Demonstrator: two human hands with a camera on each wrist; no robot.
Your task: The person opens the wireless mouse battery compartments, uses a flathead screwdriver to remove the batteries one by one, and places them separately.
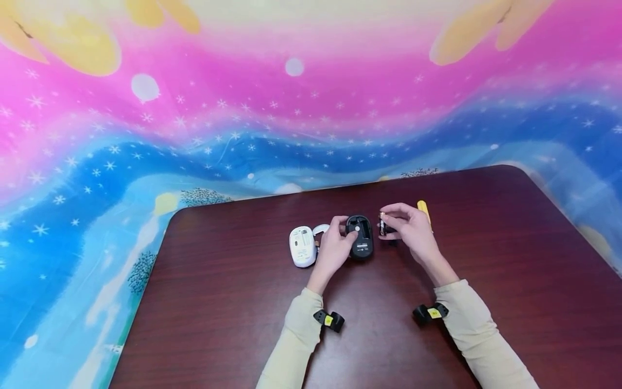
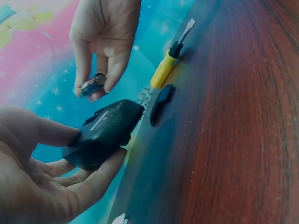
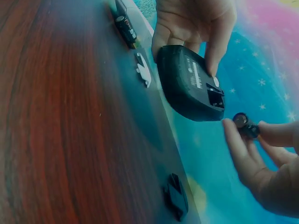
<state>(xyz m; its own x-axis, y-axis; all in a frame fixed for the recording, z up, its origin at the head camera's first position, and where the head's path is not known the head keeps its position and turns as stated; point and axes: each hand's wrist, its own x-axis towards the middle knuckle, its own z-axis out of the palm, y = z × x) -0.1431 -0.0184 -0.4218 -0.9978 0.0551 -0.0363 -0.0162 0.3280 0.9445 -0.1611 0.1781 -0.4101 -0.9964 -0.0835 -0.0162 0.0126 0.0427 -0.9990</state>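
My left hand (image 1: 332, 246) grips a black computer mouse (image 1: 362, 246), its underside turned up and its battery bay (image 3: 216, 97) uncovered. The mouse is raised off the table in both wrist views. To its right, my right hand (image 1: 413, 229) pinches a small dark battery (image 1: 382, 224) between thumb and fingers. In the right wrist view that battery's flat end (image 3: 240, 120) shows, a short gap away from the mouse. A black battery cover (image 2: 161, 105) lies on the table beyond the hands, near a yellow-handled screwdriver (image 2: 163, 70).
A white mouse (image 1: 302, 247) lies underside up left of my left hand. Beside it are a white cover (image 1: 320, 229) and another battery (image 3: 125, 31). The dark wooden table (image 1: 233, 313) ends at a colourful patterned cloth (image 1: 291, 119) behind.
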